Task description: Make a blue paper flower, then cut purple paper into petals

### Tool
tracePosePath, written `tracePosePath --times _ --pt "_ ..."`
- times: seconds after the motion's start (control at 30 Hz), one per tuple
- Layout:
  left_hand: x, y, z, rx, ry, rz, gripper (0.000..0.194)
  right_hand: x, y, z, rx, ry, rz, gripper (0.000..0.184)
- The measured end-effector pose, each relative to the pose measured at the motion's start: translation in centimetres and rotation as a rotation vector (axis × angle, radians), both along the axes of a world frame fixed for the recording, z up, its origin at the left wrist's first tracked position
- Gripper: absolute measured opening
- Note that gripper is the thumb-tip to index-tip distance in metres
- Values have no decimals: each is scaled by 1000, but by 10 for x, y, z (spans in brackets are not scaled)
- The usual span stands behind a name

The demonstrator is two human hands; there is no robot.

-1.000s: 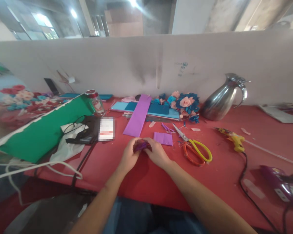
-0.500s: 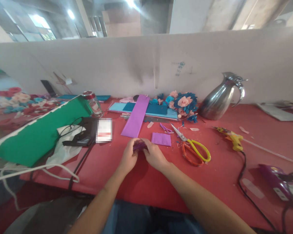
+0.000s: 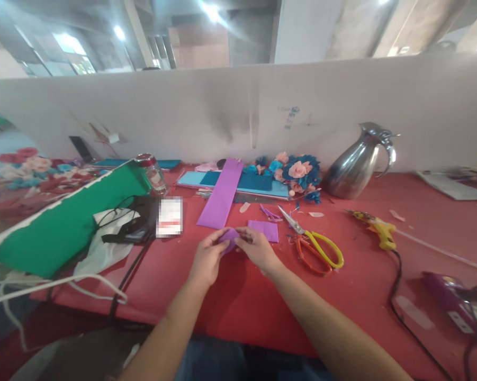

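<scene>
Left hand [image 3: 207,256] and right hand [image 3: 258,247], fingers of both pinching a small purple piece [image 3: 230,239] between them, above the near part of the red table [image 3: 238,301]; a folded purple square [image 3: 263,231] lay just beyond the right hand; scissors [image 3: 310,241], blades parted, rested to its right; a long purple strip [image 3: 221,194] lay across blue sheets [image 3: 258,182].
</scene>
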State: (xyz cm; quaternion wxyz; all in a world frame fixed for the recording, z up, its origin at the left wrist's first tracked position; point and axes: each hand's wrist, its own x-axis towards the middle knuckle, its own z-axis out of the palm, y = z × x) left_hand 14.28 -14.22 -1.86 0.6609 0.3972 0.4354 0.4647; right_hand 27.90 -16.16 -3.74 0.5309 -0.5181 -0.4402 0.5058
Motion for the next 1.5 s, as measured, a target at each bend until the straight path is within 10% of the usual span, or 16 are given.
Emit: tracePosePath --times 0.4,0.6,0.87,1.23,1.5 --pt "15 22 11 83 232 -63 31 17 9 6 -16 242 -93 28" --pt "11 51 -2 674 1041 110 33 27 16 -1 52 5 -223 23" --pt "-12 88 -19 671 1516 235 35 18 46 1 -1 -529 -49 25" --pt "-30 108 -31 724 1342 397 34 -9 93 19 105 -876 -88 33" --pt "-9 85 -12 912 1103 278 32 107 26 26 119 -900 -282 22"
